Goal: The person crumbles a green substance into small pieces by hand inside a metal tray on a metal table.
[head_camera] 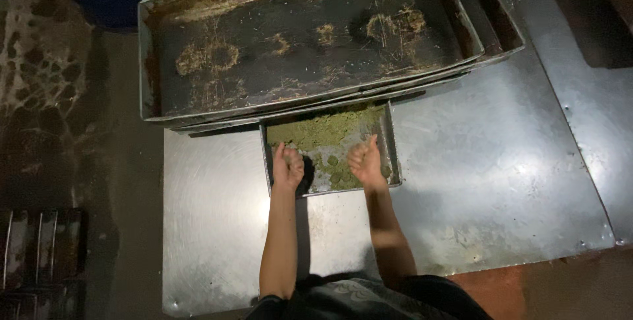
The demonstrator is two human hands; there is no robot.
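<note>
Both hands, left hand (288, 167) and right hand (364, 160), clenched in fists, press crumbly green mix (323, 132) in a metal tray (393, 152).

Both hands are closed into loose fists with thumbs up over a small metal tray (393, 155) on the steel table (501, 175). The left hand (288, 167) and right hand (364, 160) each press into the greenish crumbly mixture (323, 132) inside it. Stacked large dark baking trays (303, 39) overlap the small tray's far end.
</note>
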